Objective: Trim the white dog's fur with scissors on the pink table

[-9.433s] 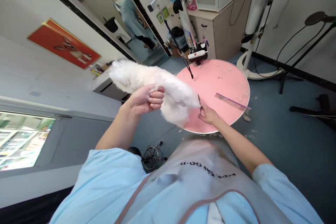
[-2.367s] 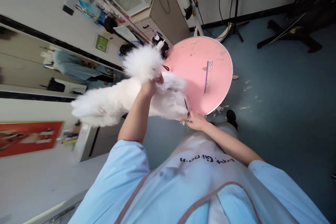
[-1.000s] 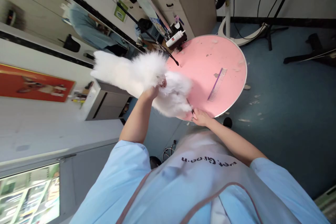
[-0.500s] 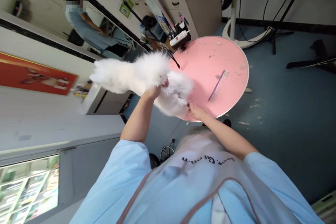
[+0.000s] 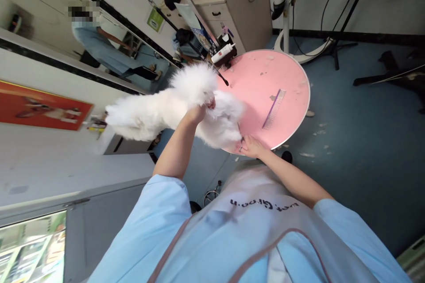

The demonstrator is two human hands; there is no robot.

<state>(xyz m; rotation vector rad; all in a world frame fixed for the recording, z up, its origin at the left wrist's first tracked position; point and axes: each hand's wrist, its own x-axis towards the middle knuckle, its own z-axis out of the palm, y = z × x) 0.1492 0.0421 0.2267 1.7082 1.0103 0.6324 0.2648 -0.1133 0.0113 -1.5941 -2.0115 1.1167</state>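
A fluffy white dog (image 5: pixel 162 108) stretches from the left onto the pink round table (image 5: pixel 288 79). My left hand (image 5: pixel 198 114) is closed on the dog near a puff of long fur; its fingers are partly buried, so the exact body part gripped is unclear. At the table's near edge, my right hand (image 5: pixel 252 146) is closed around small scissors (image 5: pixel 241 144). Their thin blades point up beside the fur at the dog's lower right. A comb (image 5: pixel 274 109) with a purple spine lies on the table, right of the dog.
A black strap (image 5: pixel 223 77) hangs by the table's back edge, near a holder with a white bottle (image 5: pixel 223 53). Behind stands a drawer cabinet (image 5: pixel 247 13). Fur clumps (image 5: pixel 307 155) lie on the floor. A mirror (image 5: pixel 109 44) at upper left reflects a person in blue.
The view has shifted slightly. The dog's left end sits lower, and the scissors have turned so their blades show against the fur. My left hand keeps its hold.
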